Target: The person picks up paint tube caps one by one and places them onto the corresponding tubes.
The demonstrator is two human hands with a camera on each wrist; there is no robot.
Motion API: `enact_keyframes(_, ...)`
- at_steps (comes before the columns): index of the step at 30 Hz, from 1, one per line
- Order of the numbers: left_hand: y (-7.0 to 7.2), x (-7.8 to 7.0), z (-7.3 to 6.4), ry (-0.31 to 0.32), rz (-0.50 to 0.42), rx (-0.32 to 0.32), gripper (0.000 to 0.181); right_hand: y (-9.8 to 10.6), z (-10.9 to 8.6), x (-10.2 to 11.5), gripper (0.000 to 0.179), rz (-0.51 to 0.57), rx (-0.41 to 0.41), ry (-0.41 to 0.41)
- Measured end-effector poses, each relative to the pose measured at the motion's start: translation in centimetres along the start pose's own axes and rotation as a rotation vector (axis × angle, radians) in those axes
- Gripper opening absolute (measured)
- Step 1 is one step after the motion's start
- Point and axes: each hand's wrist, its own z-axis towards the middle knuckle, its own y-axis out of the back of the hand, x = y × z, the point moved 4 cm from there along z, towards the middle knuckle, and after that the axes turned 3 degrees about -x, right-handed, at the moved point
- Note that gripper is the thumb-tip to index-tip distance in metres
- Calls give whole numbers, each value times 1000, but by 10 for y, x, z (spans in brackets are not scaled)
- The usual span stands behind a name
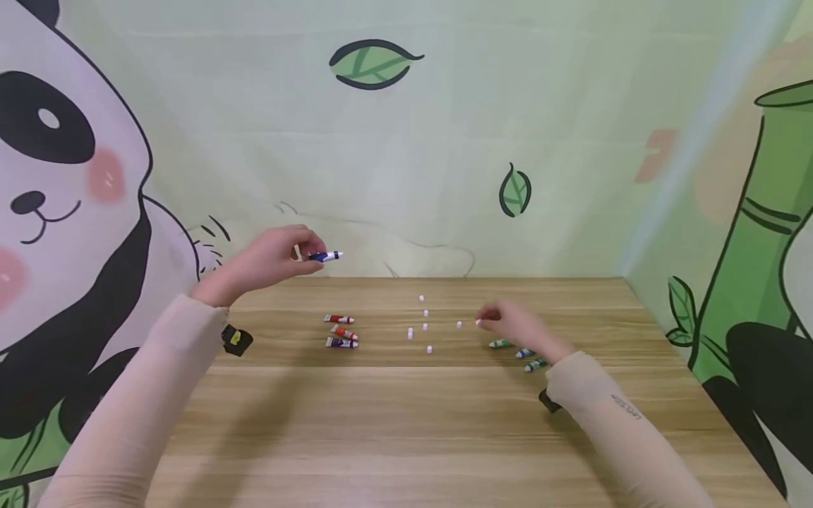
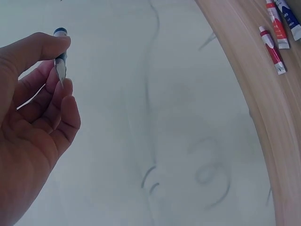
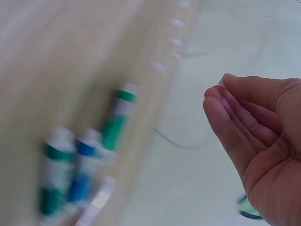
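Observation:
My left hand (image 1: 269,259) is raised above the far left of the table and pinches a blue-and-white paint tube (image 1: 327,256) between thumb and fingers. The white tip of that tube points right in the head view. In the left wrist view, the thumb covers part of the tube (image 2: 61,61). Low over the right side of the table, my right hand (image 1: 517,326) pinches a small white cap (image 1: 479,322) at its fingertips. Only a sliver of the cap (image 3: 221,82) shows in the right wrist view. Just beneath this hand lies a green paint tube (image 1: 500,343).
Several loose white caps (image 1: 426,312) are scattered mid-table. On the left lie a red tube (image 1: 339,319), an orange-red tube (image 1: 345,332) and a dark blue tube (image 1: 341,343). A blue tube (image 1: 524,353) and a teal tube (image 1: 536,365) lie by my right wrist. A printed cloth (image 1: 444,141) hangs behind.

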Motion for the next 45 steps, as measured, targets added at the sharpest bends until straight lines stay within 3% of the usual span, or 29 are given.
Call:
enact_keyframes(9, -6, -14, 9, -51, 3, -1, 17, 76, -7, 31, 20, -21, -273, 92)
enact_keyframes(14, -7, -17, 11, -54, -1, -17, 16, 99, -12, 44, 22, -15, -315, 74)
enact_keyframes(23, -11, -30, 20, -72, -11, -25, 18, 108, -19, 54, 26, 27, -347, 70)
enact_keyframes(31, -15, -52, 28, -104, -52, -92, 18, 109, -21, 67, 29, 102, -405, 97)
enact_keyframes(36, -20, -68, 34, -146, -102, -137, 19, 108, -23, 77, 28, 165, -434, 131)
enact_keyframes(45, -31, -96, 42, -237, -120, -158, 19, 101, -23, 92, 27, 267, -419, 132)
